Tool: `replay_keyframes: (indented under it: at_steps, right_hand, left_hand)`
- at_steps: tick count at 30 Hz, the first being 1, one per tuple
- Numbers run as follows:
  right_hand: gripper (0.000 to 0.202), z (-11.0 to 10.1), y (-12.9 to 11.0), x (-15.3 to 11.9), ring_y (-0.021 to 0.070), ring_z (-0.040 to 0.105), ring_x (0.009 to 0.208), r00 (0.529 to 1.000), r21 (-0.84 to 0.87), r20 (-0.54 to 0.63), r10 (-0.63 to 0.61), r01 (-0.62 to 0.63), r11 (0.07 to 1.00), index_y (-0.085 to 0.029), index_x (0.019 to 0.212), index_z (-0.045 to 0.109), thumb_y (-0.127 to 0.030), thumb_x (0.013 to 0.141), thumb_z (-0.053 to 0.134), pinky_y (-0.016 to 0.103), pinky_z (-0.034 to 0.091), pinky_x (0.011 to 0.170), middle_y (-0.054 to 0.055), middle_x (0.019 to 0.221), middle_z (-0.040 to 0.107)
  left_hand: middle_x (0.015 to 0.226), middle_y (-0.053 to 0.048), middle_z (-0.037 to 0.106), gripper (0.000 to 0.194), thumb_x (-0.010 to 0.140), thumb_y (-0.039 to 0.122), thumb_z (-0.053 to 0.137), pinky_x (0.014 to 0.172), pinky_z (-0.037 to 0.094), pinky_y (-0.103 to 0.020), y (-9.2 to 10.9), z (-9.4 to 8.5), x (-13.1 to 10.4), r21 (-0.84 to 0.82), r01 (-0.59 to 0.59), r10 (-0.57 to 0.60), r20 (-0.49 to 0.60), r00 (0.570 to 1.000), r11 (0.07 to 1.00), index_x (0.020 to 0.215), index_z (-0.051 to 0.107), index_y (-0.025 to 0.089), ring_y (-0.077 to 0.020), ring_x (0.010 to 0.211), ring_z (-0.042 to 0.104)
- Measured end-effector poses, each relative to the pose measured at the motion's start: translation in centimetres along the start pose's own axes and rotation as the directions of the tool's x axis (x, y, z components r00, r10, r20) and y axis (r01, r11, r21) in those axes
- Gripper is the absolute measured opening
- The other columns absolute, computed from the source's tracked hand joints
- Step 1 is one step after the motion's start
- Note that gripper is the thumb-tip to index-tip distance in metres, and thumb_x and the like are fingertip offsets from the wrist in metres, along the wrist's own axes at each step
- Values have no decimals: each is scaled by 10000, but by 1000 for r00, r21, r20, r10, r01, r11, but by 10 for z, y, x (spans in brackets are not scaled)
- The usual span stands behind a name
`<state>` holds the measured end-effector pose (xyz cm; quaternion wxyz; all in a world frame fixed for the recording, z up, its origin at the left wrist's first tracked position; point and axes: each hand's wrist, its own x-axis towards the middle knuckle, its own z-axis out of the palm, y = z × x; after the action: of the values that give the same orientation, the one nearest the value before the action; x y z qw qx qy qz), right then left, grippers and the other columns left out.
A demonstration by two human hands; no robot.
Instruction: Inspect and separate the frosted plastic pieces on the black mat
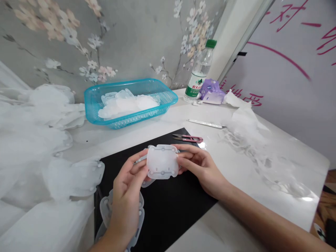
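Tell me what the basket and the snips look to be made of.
Basket: likely glossy plastic, being translucent blue with a perforated side. Snips: blades look like metal, grey with a slight sheen; pink handles, perhaps plastic or coated metal.

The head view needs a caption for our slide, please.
Two hands hold a translucent plastic piece above a black mat.

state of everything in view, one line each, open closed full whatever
bottle: upright, green cap on
blue basket: open-topped, holding translucent pieces
snips: lying down, blades apart
black mat: flat, partly covered
front piece: held up in both hands
left hand: gripping
right hand: gripping
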<state>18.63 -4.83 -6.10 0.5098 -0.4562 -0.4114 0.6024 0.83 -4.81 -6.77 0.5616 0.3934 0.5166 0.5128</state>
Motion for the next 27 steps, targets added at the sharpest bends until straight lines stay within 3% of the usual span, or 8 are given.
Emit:
replay_keyframes:
  at_steps: [10, 14, 18, 23, 25, 27]
  right_hand:
    - [277, 1, 2, 1, 95, 620, 623, 1000, 20, 22, 11, -12, 1000, -180, 1051, 670, -291, 799, 699, 213, 525, 596, 14, 744, 693]
    - [262, 3, -1, 5, 95, 588, 591, 999, -2, -35, -8, 8, 1000, -181, 1003, 684, -299, 770, 710, 228, 506, 577, 7, 718, 670]
    - [245, 11, -34, 28, 82, 545, 568, 993, -29, -63, -100, 99, 995, -183, 948, 680, -268, 721, 715, 234, 501, 576, -20, 681, 627]
    - [242, 34, -94, 76, 97, 580, 676, 943, -122, -23, -333, 328, 937, -192, 1002, 620, -188, 760, 633, 266, 523, 676, -30, 742, 626]
    - [290, 41, -106, 93, 116, 604, 761, 937, -222, -38, -347, 331, 917, -174, 1091, 582, -194, 802, 596, 280, 510, 719, 3, 848, 649]
    - [349, 42, -108, 102, 132, 602, 796, 920, -434, -95, -381, 307, 847, -156, 1143, 551, -197, 801, 605, 290, 487, 720, 48, 983, 648]
  left_hand:
    - [902, -31, 677, 380, 790, 378, 624, 556, 442, -181, 1, -2, 2, -12, 58, -58, 11, 998, 998, 1137, 634, 224, -131, 732, 568]
    - [835, -30, 660, 318, 790, 352, 598, 569, 461, -203, 2, 0, 2, -62, 62, -63, -12, 998, 996, 1058, 626, 184, -127, 676, 576]
    - [702, 8, 599, 178, 770, 296, 581, 530, 441, -204, 3, 1, 4, -137, 54, -65, -76, 995, 989, 901, 564, 176, -107, 574, 540]
    - [615, 29, 535, 132, 742, 287, 573, 493, 398, -200, 4, 1, 5, -160, 35, -43, -48, 998, 986, 802, 544, 174, -92, 516, 486]
    - [607, 32, 525, 126, 746, 293, 560, 489, 389, -202, 4, 1, 5, -158, 28, -35, -43, 998, 987, 789, 543, 176, -91, 507, 478]
    - [600, 33, 520, 115, 747, 287, 550, 491, 386, -202, 4, 1, 5, -158, 30, -37, -42, 998, 987, 782, 541, 177, -91, 505, 473]
